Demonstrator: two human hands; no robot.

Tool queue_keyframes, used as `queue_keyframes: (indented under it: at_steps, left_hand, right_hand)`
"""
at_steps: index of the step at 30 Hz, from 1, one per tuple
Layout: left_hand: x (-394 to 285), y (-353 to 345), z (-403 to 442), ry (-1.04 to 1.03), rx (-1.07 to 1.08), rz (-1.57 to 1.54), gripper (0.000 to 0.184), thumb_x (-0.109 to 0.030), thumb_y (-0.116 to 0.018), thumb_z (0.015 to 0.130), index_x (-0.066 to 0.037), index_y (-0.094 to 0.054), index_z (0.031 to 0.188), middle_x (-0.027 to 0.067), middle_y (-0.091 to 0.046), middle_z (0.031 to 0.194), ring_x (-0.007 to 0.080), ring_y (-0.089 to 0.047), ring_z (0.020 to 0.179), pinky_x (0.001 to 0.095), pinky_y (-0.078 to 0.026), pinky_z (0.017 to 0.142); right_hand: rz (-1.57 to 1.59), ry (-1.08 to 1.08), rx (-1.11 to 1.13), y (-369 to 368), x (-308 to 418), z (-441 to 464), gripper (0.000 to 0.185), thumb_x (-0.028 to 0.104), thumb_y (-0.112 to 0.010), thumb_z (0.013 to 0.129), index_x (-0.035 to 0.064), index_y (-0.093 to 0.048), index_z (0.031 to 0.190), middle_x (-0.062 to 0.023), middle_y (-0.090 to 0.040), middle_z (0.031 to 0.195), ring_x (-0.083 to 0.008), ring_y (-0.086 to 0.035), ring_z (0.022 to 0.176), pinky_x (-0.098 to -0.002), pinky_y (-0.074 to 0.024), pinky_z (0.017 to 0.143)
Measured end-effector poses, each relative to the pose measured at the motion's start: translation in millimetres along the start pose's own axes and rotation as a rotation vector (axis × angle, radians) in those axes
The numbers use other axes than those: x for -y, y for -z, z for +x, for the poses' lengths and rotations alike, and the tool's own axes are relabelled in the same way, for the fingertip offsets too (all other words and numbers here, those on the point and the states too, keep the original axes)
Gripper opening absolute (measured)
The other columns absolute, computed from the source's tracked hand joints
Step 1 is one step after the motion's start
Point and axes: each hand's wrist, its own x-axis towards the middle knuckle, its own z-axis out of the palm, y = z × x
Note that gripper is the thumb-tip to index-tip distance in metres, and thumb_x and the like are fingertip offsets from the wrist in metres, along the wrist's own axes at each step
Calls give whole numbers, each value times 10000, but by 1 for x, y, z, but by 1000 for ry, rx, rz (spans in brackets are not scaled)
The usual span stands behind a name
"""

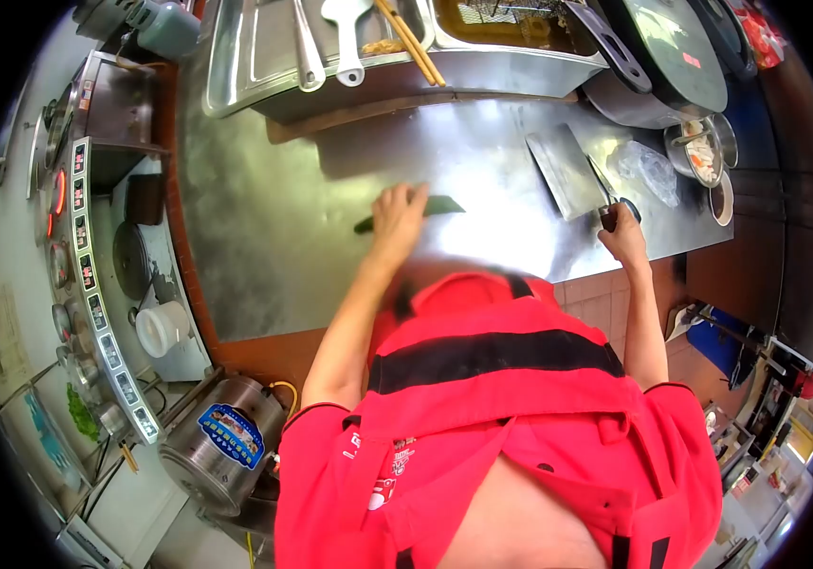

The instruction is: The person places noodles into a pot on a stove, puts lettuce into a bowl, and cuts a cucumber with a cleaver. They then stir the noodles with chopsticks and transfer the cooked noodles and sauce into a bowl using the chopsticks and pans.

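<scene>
On the steel worktop, my left hand is closed over a long dark green piece of what looks like cucumber. Both its ends stick out from under my fingers, the right one cut to a slant. To the right, my right hand grips the dark handle of a cleaver. The cleaver's wide blade lies over the worktop and points away from me. Scissors lie right beside the blade, partly hidden near my fingers. A crumpled clear plastic bag is just beyond them.
A steel tray with a spatula and chopsticks stands at the back, next to a fryer of oil. Bowls of food sit at the right edge. Burners run along the left, above a steel pot.
</scene>
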Motion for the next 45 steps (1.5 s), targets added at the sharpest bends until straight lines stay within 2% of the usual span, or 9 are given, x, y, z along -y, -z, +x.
queue_keyframes:
  at_steps: [3, 5, 8, 13, 17, 18, 34, 37, 45]
  left_hand:
    - [-18, 15, 7, -81, -80, 12, 507, -81, -716, 717, -153, -557, 1192, 96, -512, 1088, 313, -470, 1041, 436, -377, 907]
    - [-22, 5, 6, -57, -116, -30, 452, -78, -716, 715, -165, -589, 1139, 90, -519, 1083, 311, -471, 1040, 434, -374, 908]
    - [-22, -9, 8, 65, -142, -101, 374, -74, -716, 711, -183, -629, 1058, 72, -533, 1069, 306, -473, 1033, 430, -373, 900]
    - [-22, -12, 8, 143, -118, -139, 323, -71, -714, 708, -209, -654, 993, 39, -554, 1036, 296, -481, 1007, 416, -376, 873]
    - [-22, -12, 3, 118, -161, -148, 337, -62, -714, 693, -214, -659, 989, 29, -558, 1014, 290, -487, 989, 413, -374, 858]
    - [-22, -12, 3, 116, -175, -155, 340, -59, -714, 689, -214, -661, 986, 28, -559, 1009, 288, -488, 986, 413, -373, 856]
    - [-17, -17, -1, 102, -263, -203, 319, -73, -696, 691, -235, -697, 967, 22, -543, 970, 261, -486, 971, 391, -362, 854]
    - [-17, -16, -1, 108, -256, -193, 300, -81, -684, 706, -233, -696, 963, 21, -541, 975, 263, -484, 973, 386, -360, 855]
    - [-3, -20, 5, 70, -280, -135, 188, -157, -623, 760, -207, -699, 924, 65, -563, 971, 289, -505, 977, 419, -380, 852]
  right_hand:
    - [248, 133, 155, -18, -16, 8, 430, 131, -641, 753, -21, -428, 1094, -176, -622, 909, -250, -612, 665, -351, -509, 605]
    - [1100, -294, 482, -32, 5, 5, 405, 137, -613, 838, 15, -378, 1145, -124, -606, 862, -205, -595, 652, -337, -501, 576]
    - [1370, -284, 715, -51, 35, 7, 279, 180, -516, 933, 28, -388, 1128, -43, -514, 683, -134, -535, 595, -267, -446, 514]
    - [802, 94, 418, -40, 89, -13, 286, 180, -566, 888, 9, -536, 1116, -39, -608, 713, -90, -535, 566, -250, -464, 556]
    - [423, 362, 419, -28, 112, -36, 324, 145, -553, 875, 16, -528, 1171, -141, -616, 698, -215, -591, 588, -325, -466, 582]
    - [373, 388, 443, -26, 116, -41, 335, 145, -545, 879, 1, -514, 1181, -190, -589, 681, -284, -590, 596, -359, -460, 591]
    - [128, 384, 536, -5, 141, -62, 333, 180, -550, 881, -2, -509, 1156, -235, -601, 697, -396, -615, 667, -417, -466, 605]
    - [205, 465, 488, -12, 133, -61, 298, 141, -546, 894, -13, -516, 1146, -145, -518, 569, -191, -498, 473, -331, -408, 495]
    - [435, 159, 504, -11, 108, -60, 304, 182, -534, 894, 72, -546, 1178, -39, -526, 584, -111, -466, 413, -292, -369, 379]
